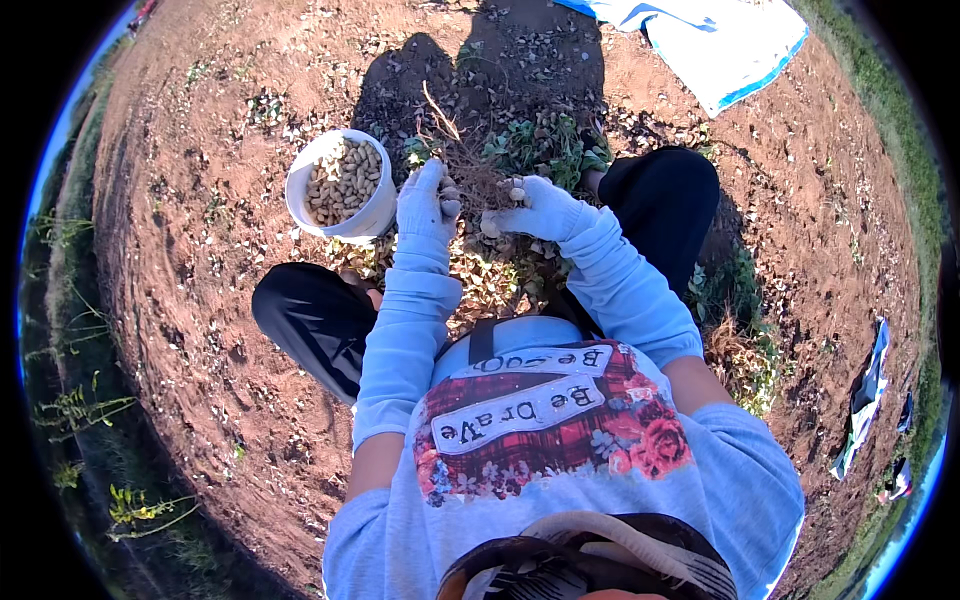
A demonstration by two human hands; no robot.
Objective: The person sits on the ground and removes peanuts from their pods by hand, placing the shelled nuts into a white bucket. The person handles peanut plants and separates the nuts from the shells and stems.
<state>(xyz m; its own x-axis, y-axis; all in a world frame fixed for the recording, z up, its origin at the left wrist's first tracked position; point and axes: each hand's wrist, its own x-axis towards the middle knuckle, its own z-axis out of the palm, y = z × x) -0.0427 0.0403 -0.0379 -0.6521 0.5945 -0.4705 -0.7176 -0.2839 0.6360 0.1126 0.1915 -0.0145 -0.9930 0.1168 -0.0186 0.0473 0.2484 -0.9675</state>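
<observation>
My left hand (426,196), in a pale, soiled glove, is closed on the stems and roots of a peanut plant (466,166), just right of a white plastic bucket (379,219). Peanuts in their shells (346,180) lie in the bucket. Across the tangled roots, my right hand (536,208), gloved alike, has its thumb and fingers bent around peanut pods (516,193) at the root side. Whether those pods are still attached cannot be told. Dry stems stick up beyond my left fingers.
Green peanut foliage (544,146) lies beyond my right hand. Dry leaves (487,281) cover the soil between my bent knees. A white and blue sheet (724,45) is spread at the upper right. More pulled plants (739,337) lie beside my right knee.
</observation>
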